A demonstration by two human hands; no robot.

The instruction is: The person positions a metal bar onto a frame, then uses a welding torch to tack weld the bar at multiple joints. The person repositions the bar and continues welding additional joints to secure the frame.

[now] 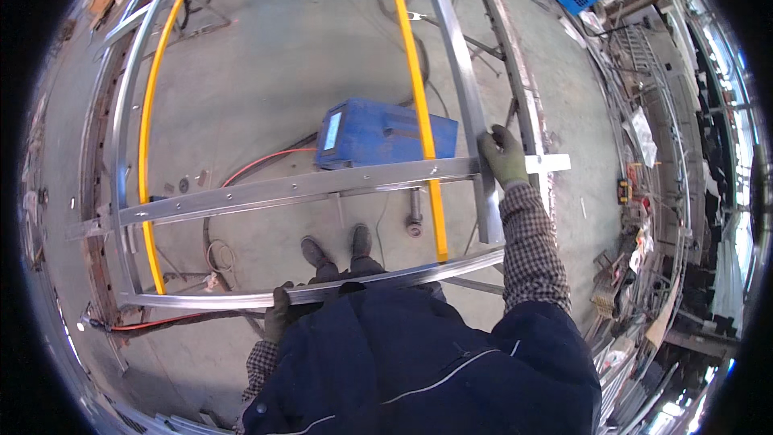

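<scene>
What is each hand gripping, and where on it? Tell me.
Both gloved hands grip the metal frame: the left hand on its near bottom bar, the right hand on the upright bar where the crossbar meets it.

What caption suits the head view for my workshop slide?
Gloved left hand and right hand grip a metal frame above a blue box on the floor.
</scene>
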